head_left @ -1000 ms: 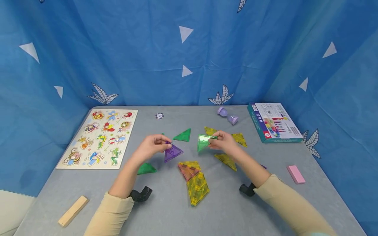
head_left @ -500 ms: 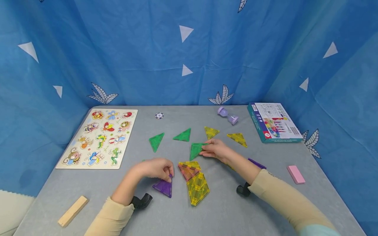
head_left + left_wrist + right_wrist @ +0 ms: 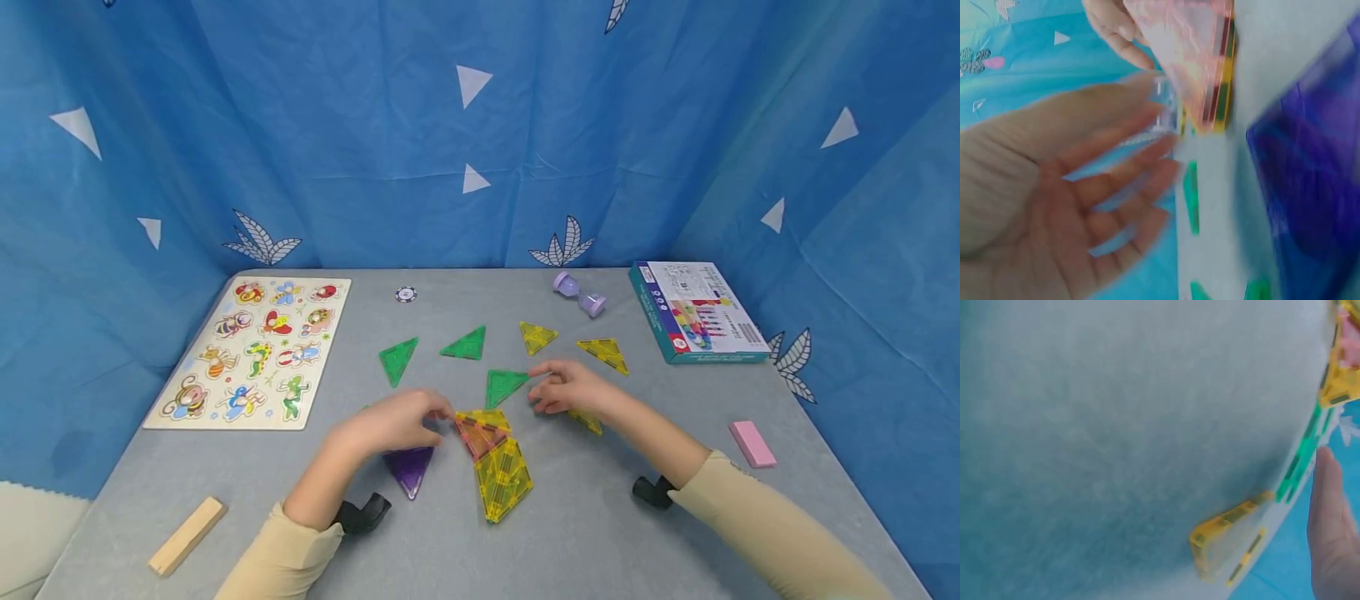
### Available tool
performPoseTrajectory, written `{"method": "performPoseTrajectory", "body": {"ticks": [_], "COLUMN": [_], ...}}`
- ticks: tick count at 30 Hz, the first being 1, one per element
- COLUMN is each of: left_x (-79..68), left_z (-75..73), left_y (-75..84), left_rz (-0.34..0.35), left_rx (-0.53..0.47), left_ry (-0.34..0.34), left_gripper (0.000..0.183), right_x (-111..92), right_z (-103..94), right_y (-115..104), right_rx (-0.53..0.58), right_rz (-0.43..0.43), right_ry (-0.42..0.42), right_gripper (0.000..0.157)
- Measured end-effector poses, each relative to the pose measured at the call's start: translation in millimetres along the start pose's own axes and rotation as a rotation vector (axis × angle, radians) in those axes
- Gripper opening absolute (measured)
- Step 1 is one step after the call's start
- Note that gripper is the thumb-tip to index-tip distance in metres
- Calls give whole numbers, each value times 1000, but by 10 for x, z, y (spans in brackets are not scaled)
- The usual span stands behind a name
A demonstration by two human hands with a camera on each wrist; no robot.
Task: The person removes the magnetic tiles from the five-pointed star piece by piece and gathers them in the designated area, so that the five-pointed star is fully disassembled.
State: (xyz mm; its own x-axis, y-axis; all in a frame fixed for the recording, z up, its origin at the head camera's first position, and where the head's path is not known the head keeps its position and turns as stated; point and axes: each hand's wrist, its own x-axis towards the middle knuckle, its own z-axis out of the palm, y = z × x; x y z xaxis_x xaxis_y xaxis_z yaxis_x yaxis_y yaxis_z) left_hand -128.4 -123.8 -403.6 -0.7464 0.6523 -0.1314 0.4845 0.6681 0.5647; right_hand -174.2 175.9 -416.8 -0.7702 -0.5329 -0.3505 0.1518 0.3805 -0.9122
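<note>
A purple triangular magnetic tile [image 3: 410, 472] lies flat just below my left hand [image 3: 396, 422]. That hand is empty, fingers loosely spread, its fingertips at the edge of a built cluster of yellow tiles [image 3: 503, 481] and a pinkish-orange tile [image 3: 477, 438]. In the left wrist view, the pinkish tile [image 3: 1191, 50] stands beyond my fingertips. A green triangular tile [image 3: 504, 386] lies behind the cluster. My right hand [image 3: 572, 388] hovers beside it, index finger pointing at its corner and nothing held. Partly hidden under the right hand is a yellow tile [image 3: 588, 422].
Two more green tiles [image 3: 463, 343] and two yellow tiles [image 3: 603, 353] lie farther back. Around them are an insect puzzle board [image 3: 251, 354], a poker chip [image 3: 406, 294], a purple hourglass [image 3: 579, 293], a box [image 3: 697, 312], a pink block [image 3: 752, 443] and a wooden block [image 3: 187, 536].
The left hand brought the purple tile down to the table, let it go and moved towards the cluster. The right hand laid the green tile behind the cluster and drew away right.
</note>
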Motion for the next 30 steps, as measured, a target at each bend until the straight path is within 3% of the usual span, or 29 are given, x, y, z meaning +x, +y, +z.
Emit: {"method": "performPoseTrajectory", "body": {"ticks": [4, 10, 13, 17, 30], "left_x": [174, 416, 488, 522, 565], "left_z": [53, 170, 216, 241, 246], "left_y": [141, 247, 248, 241, 194], "left_rz": [152, 292, 317, 317, 384], "left_rx": [12, -10, -36, -66, -315], "left_ry": [56, -22, -72, -109, -255], "left_gripper": [38, 41, 36, 29, 12], "right_x": [-150, -235, -245, -257, -292], "right_z": [122, 363, 434, 469, 403], "right_y": [25, 82, 106, 135, 198], "right_rx": [-154, -269, -272, -267, -297], "right_rz": [-73, -142, -170, -205, -301], "right_ry": [-144, -293, -316, -309, -307], "right_gripper": [33, 19, 10, 16, 6]}}
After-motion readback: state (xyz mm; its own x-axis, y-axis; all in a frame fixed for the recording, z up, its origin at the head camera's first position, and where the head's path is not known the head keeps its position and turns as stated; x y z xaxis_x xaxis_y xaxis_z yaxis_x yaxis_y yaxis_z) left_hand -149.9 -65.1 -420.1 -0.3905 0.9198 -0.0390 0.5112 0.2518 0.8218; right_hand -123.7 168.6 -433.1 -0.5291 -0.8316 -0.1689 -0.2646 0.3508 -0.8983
